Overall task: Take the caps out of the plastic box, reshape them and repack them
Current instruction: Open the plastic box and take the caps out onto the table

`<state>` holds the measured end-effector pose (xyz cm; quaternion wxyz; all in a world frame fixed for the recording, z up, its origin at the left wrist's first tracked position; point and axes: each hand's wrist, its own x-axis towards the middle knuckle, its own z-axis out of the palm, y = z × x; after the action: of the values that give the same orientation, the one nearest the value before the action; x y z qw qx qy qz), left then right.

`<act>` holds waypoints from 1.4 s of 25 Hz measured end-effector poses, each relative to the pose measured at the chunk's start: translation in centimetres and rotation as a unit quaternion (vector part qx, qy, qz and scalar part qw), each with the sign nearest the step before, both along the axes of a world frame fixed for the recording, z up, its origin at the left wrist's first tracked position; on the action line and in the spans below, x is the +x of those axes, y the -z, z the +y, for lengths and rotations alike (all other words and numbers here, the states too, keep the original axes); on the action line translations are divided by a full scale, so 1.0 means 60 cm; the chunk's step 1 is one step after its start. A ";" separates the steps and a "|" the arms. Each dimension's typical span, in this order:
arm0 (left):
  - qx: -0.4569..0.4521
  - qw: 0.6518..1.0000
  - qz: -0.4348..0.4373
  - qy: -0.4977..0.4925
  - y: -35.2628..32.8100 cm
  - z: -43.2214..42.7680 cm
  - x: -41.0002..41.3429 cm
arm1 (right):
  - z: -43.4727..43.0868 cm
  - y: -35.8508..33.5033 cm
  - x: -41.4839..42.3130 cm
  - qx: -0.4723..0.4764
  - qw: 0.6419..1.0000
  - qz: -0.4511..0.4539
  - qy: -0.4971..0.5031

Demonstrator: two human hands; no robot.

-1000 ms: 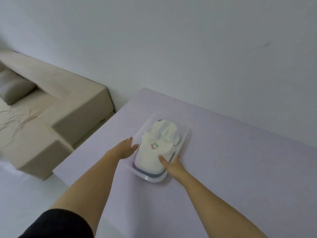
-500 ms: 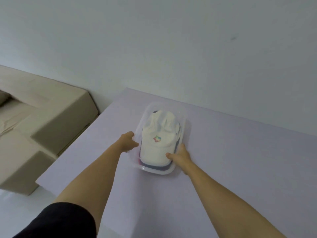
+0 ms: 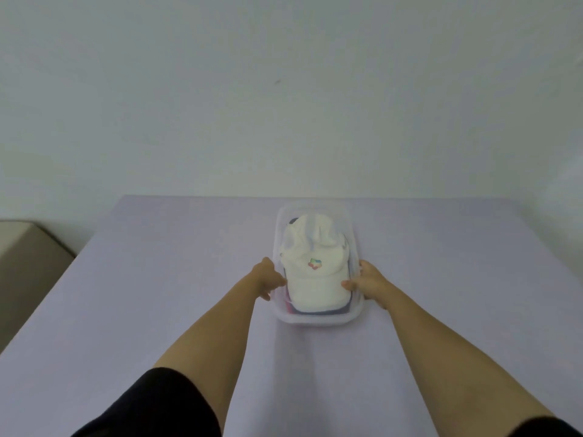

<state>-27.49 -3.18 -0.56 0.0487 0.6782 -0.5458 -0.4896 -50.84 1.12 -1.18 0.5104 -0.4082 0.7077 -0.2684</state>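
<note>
Both hands clamp the plastic box [image 3: 315,323] from its opposite long sides. The left hand [image 3: 268,279] curls over the left rim. The right hand [image 3: 367,283] grips the right rim, and its thumb reaches inward to touch the brim of the white cap [image 3: 310,279]. Between the two grips lies the stack, with the white cap uppermost and the darker caps [image 3: 318,311] beneath it, all inside the box on the table [image 3: 157,279]. The two-sided hold likely steadies and squares the light box so that it does not slide during unloading. No cap has left the box yet.
</note>
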 end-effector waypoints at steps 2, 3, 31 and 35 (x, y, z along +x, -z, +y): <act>0.016 1.000 -0.013 0.010 0.009 0.010 -0.016 | 0.014 0.010 -0.012 0.013 1.000 -0.003 0.002; 0.022 0.999 -0.019 0.013 0.012 0.014 -0.022 | 0.020 0.017 -0.016 0.019 1.000 -0.007 0.002; 0.004 0.982 -0.078 -0.172 0.058 0.098 -0.047 | 0.050 0.104 0.039 -0.053 0.984 0.153 0.076; 0.020 0.983 -0.071 -0.168 0.050 0.098 -0.047 | 0.049 0.105 0.038 -0.050 0.983 0.158 0.078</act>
<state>-30.30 2.69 -3.57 0.0776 0.7940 -0.4165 -0.4359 -48.53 4.04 -7.46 0.3483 -0.4138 0.7949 -0.2748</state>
